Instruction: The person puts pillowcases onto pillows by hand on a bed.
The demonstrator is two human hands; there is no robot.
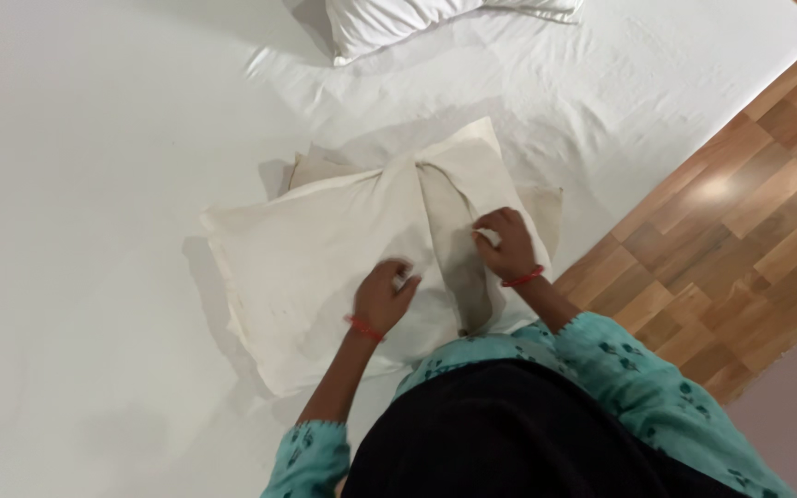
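A cream pillow (325, 258) lies on the white bed (94, 138) — directly under both hands. The left hand (384, 295) pinches its cover near the middle; the right hand (506, 242) grips a fold — fingers curled.

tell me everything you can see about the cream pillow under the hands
The cream pillow is a soft, cloth-covered rectangle, off-white with faint grey smudges and darker than the white sheet it lies flat on, set at a slant near the bed's edge. Its cover is gathered into a pinched fold near the middle, with loose flaps spreading toward the far side. The left hand and right hand both press and grip its fabric.
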